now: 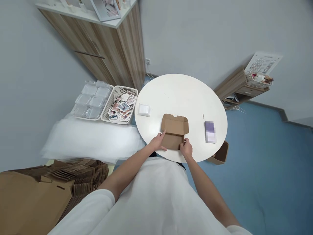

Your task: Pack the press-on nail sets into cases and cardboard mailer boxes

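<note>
A brown cardboard box point(173, 126) lies at the near edge of the round white table point(181, 94), its lid raised and folded back away from me. Its inside looks bare. My left hand point(157, 143) holds the box's left side, one finger up by the lid's fold and another low along the near edge. On the opposite side, my right hand point(186, 148) grips the right wall, fingers curled over it. Left of the box rests a small stack of clear plastic sleeves point(144, 110). A purple and white stack of cards point(210, 132), partly blurred, sits to the right.
Left of the table, a white basket point(104, 112) holds printed nail-picture packets beside clear plastic cases point(90, 99). Translucent sheets point(93, 138) and flattened cardboard point(36, 199) lie nearer. An open carton point(221, 154) stands on the floor at right; a wooden cabinet point(110, 49) rises behind.
</note>
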Motion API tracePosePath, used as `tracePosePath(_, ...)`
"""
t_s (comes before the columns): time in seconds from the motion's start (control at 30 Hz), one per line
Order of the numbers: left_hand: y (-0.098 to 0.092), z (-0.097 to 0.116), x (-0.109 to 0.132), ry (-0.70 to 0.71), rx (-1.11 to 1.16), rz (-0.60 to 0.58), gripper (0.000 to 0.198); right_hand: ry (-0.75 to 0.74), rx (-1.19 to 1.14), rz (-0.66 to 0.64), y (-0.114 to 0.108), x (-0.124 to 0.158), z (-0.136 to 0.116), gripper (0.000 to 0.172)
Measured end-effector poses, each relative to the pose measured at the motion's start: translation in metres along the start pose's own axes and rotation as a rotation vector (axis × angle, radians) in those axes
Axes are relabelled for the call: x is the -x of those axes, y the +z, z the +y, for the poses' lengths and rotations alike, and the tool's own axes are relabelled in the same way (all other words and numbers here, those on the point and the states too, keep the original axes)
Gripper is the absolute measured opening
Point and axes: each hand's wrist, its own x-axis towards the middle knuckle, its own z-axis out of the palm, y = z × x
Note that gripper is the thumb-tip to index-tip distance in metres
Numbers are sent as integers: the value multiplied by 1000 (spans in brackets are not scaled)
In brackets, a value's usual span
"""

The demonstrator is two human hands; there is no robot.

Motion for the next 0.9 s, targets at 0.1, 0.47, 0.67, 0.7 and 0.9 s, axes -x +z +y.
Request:
tracePosePath(0.1,5,4,3,-2,35,38,111,-31,-25,-20,-4,-2,3,41)
tracePosePath(0.47,30,22,9,-91,348,247,79,-192,-466,-77,-25,-2,26,48)
tracePosePath(0.67,42,40,-17,-106,368,322,70,-208,-607,-76,-35,-19,47,49)
tracePosePath(0.7,43,43,-21,-101,371,327,69,-218,-613,-80,-35,-22,50,51)
tracePosePath(0.9,41,56,-31,28,455,317,61,-265,-661,-115,-34,-31,60,58)
